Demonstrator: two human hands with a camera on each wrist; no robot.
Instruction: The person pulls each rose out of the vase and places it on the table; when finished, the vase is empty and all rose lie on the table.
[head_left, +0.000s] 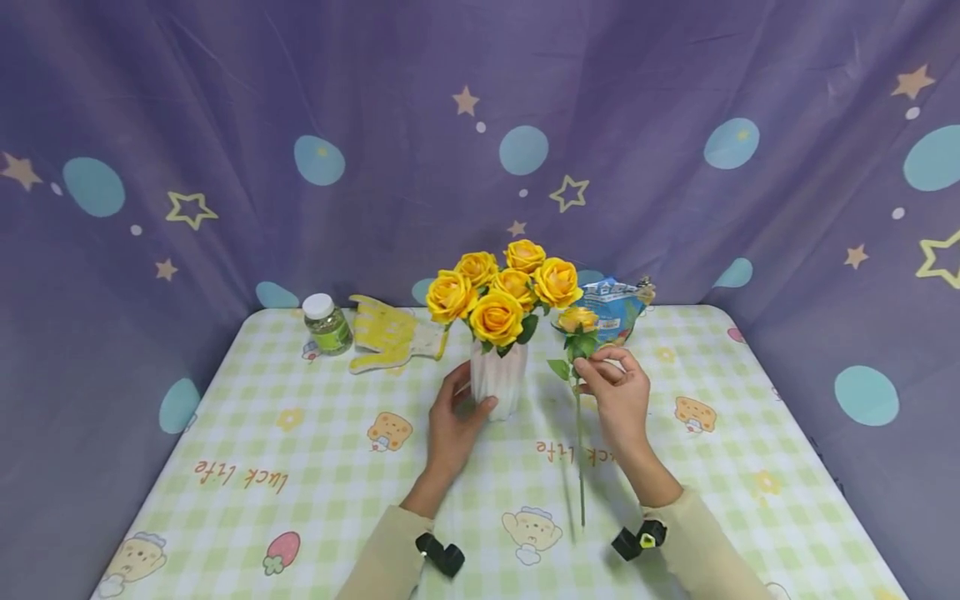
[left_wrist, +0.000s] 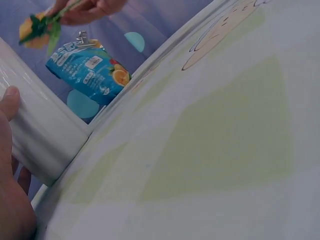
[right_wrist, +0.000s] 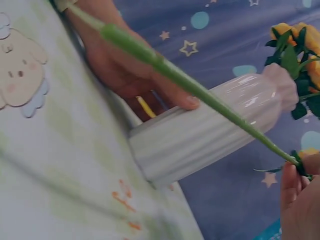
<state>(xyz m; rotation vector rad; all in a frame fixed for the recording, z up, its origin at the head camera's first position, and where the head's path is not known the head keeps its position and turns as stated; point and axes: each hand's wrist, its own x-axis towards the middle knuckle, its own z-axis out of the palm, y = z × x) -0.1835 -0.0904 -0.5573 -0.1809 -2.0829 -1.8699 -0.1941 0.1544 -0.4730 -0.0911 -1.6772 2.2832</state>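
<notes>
A white ribbed vase (head_left: pixel 501 387) stands upright on the table, filled with several yellow artificial roses (head_left: pixel 498 318). My left hand (head_left: pixel 453 425) grips the vase low on its left side, the thumb across its front, as the right wrist view also shows. To the right of the vase, my right hand (head_left: pixel 618 392) pinches a single yellow rose (head_left: pixel 577 320) just under its bloom. The green stem (right_wrist: pixel 200 91) of that rose hangs down, its lower end toward me. In the left wrist view the vase (left_wrist: pixel 42 120) touches the cloth with its base.
Behind the right hand stands a blue pouch (head_left: pixel 611 304) with a metal clip (left_wrist: pixel 84 40). A jar with a white lid (head_left: pixel 327 325) and a yellow-and-white glove (head_left: pixel 390 333) sit at the back left. A checked cloth (head_left: pixel 330 517) covers the table; a purple curtain (head_left: pixel 420 167) hangs behind.
</notes>
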